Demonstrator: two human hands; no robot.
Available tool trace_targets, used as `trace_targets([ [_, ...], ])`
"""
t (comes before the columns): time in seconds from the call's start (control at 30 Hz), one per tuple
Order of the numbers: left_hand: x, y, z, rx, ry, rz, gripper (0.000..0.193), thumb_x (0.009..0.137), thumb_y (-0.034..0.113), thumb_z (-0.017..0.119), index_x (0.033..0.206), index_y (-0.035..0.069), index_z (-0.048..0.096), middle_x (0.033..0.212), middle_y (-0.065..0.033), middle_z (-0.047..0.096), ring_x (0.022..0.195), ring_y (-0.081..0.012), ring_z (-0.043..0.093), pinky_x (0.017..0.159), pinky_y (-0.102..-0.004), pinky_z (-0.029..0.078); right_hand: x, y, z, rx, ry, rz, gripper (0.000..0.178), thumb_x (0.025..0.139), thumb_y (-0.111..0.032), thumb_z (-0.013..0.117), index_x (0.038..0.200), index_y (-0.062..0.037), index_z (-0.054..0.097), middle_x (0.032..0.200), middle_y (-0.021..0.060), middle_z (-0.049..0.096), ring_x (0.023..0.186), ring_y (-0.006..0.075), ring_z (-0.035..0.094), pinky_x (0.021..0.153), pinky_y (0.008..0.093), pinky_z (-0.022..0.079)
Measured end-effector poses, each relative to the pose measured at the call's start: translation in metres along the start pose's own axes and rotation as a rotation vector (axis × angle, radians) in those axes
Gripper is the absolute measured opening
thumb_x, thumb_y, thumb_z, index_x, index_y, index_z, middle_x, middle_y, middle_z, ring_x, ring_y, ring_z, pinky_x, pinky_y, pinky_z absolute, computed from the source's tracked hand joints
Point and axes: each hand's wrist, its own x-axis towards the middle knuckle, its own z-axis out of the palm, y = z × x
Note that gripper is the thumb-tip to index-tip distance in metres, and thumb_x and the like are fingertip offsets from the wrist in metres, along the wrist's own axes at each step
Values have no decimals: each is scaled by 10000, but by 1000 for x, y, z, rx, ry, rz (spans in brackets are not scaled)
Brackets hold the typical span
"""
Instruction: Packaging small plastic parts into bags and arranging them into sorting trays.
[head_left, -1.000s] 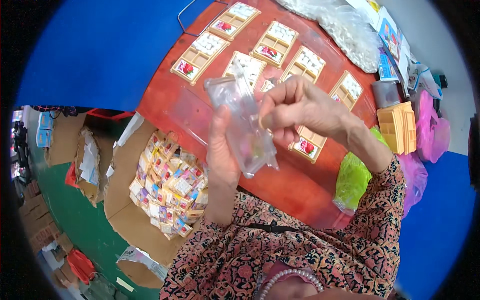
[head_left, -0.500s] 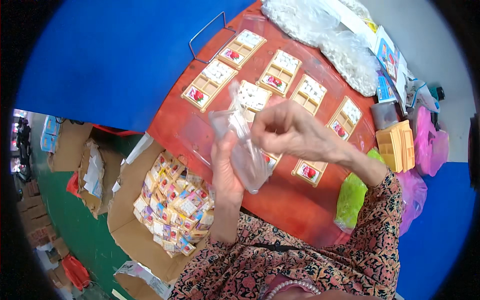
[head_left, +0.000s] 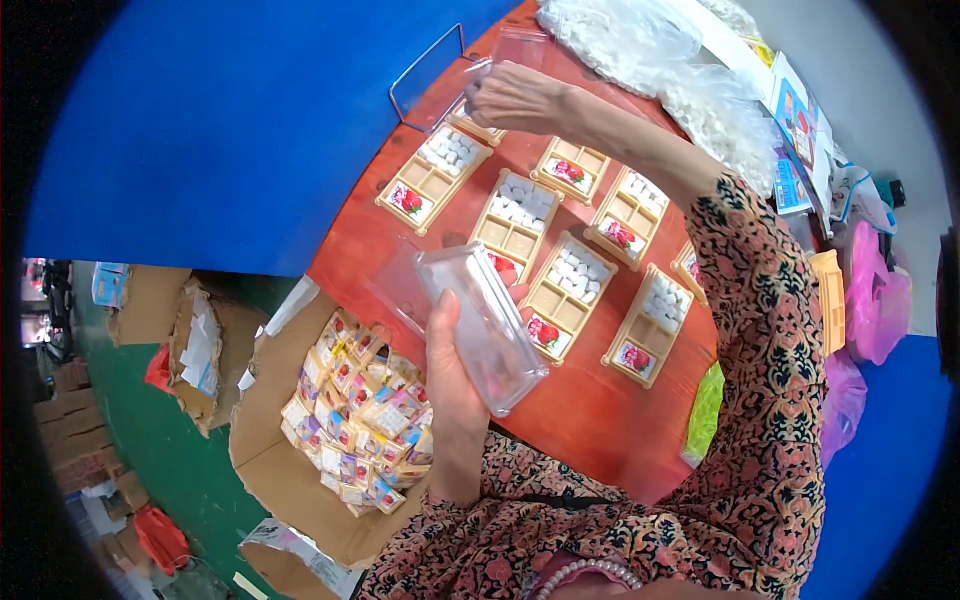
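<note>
My left hand (head_left: 452,345) grips clear plastic covers (head_left: 490,330), apparently nested, tilted above the near edge of the red table. At the far left of the table my right hand (head_left: 515,97) is closed over a cream tray (head_left: 478,125), partly hiding it. A clear plastic edge shows at its fingertips, apparently another cover. Several more cream compartment trays (head_left: 432,178) lie across the table. White pellets (head_left: 578,275) fill the far compartment of those in plain sight, and a card with a red picture (head_left: 635,357) lies at the near end. Their middle compartments look bare.
A cardboard box (head_left: 265,440) of small filled packs (head_left: 365,420) stands left of my body. Bags of white pellets (head_left: 720,130) lie at the far right. Stacked cream trays (head_left: 828,300), pink plastic (head_left: 875,290) and a green bag (head_left: 705,415) are to the right. A wire handle (head_left: 425,75) sticks out at far left.
My right hand has moved from beside the clear covers to the far-left tray, arm stretched across the table. The left hand still holds its covers, and the view has shifted slightly.
</note>
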Motion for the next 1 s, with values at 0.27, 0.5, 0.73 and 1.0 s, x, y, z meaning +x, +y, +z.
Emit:
trace_targets([
  [0.27,2,-6,3,-67,-25,-41,557,877,418,463,1266,30,368,1105,-164,546,998,-245,557,863,-383,468,-12,1,16,82,-150,277,68,703,-72,609,740,-16,595,753,113,578,682,208,601,508,321,474],
  [0.5,4,-10,-13,-91,-33,0,493,888,431,462,1199,49,437,1029,-112,574,908,-201,594,770,-341,512,-26,-89,-117,1774,-116,677,271,832,-295,616,825,-25,640,692,34,611,592,106,550,490,272,400],
  [0.73,-1,-23,-24,-130,-88,-13,466,887,449,470,968,-8,503,715,-55,545,590,-125,561,509,-261,496,-45,-145,-162,2184,-276,764,232,801,-234,665,745,-9,643,601,10,581,521,57,541,452,192,424],
  [1.0,-6,-19,-7,-37,-66,16,488,863,487,492,858,-1,510,511,-12,451,419,-115,501,386,-230,442,-56,-147,-151,2528,-330,808,189,836,-154,610,868,31,633,696,72,631,541,92,590,485,197,490],
])
